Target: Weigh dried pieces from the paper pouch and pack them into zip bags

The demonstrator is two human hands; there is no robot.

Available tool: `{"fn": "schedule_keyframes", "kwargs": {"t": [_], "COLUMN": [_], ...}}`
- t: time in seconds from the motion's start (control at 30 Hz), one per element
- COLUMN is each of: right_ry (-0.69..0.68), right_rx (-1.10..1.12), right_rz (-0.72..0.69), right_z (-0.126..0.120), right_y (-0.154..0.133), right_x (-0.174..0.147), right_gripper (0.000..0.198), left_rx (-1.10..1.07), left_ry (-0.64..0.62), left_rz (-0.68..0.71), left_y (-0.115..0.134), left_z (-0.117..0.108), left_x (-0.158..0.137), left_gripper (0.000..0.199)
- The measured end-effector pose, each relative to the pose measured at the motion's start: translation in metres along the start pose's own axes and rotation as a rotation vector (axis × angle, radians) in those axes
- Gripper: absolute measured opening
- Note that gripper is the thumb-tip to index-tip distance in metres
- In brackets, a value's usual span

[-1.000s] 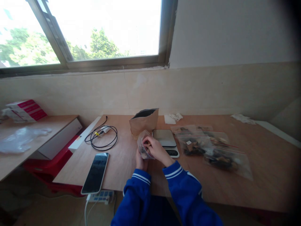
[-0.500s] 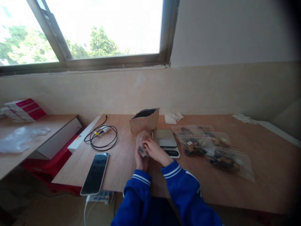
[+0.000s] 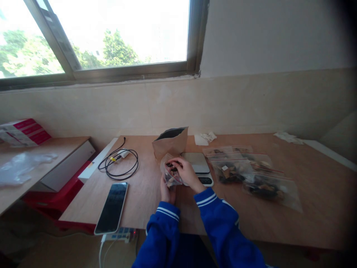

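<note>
My left hand [image 3: 166, 191] is closed around a small clear zip bag [image 3: 170, 179] from below and the left side. Dark and tan dried pieces show through its plastic. At the bag's open top, my right hand [image 3: 187, 172] has its fingers bent in a pinch over some dark brown pieces [image 3: 172, 167]. Just behind the bag stands an open brown paper pouch [image 3: 170, 144] with a dark inside. To the right, partly behind my right hand, sits a kitchen scale [image 3: 198, 162] with a metal plate and a black display.
Several zip bags of dark and tan pieces [image 3: 230, 173] lie right of the scale. Crumpled white paper [image 3: 205, 139] is at the back edge. On the left are a coiled black cable [image 3: 122, 175] and a phone [image 3: 112, 208] at the front edge.
My right hand has lifted a little at the bag's mouth, and dark pieces now show at its fingertips. My left hand keeps its hold on the bag. The view has shifted slightly.
</note>
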State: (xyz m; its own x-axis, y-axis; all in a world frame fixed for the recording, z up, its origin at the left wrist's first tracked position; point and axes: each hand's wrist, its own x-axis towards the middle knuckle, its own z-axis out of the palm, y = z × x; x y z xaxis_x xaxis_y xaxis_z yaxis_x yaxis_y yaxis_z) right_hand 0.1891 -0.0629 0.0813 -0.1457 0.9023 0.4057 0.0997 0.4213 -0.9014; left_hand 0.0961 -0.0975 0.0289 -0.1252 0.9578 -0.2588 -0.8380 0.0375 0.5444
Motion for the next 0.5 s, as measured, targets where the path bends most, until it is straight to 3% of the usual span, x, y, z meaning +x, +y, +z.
{"fn": "schedule_keyframes", "kwargs": {"t": [0.13,0.27,0.4,0.5], "right_ry": [0.15,0.238,0.272,0.259], "right_rx": [0.178,0.319,0.317,0.262], "right_rz": [0.033,-0.011,-0.125,-0.199], "right_z": [-0.01,-0.027,-0.044,-0.052], "right_y": [-0.015,-0.035,-0.057,-0.073], "right_x": [0.025,0.077,0.128,0.149], "right_gripper": [0.022,0.035,0.041,0.044], "left_rx": [0.027,0.028,0.018,0.026], "left_ry": [-0.018,-0.013,0.018,0.02], "left_rz": [-0.024,-0.05,-0.045,-0.056], "left_y": [0.0,0.001,0.001,0.001], "left_z": [-0.002,-0.001,-0.001,-0.001], "left_x": [0.001,0.001,-0.001,-0.002], "left_gripper": [0.034,0.037,0.036,0.035]}}
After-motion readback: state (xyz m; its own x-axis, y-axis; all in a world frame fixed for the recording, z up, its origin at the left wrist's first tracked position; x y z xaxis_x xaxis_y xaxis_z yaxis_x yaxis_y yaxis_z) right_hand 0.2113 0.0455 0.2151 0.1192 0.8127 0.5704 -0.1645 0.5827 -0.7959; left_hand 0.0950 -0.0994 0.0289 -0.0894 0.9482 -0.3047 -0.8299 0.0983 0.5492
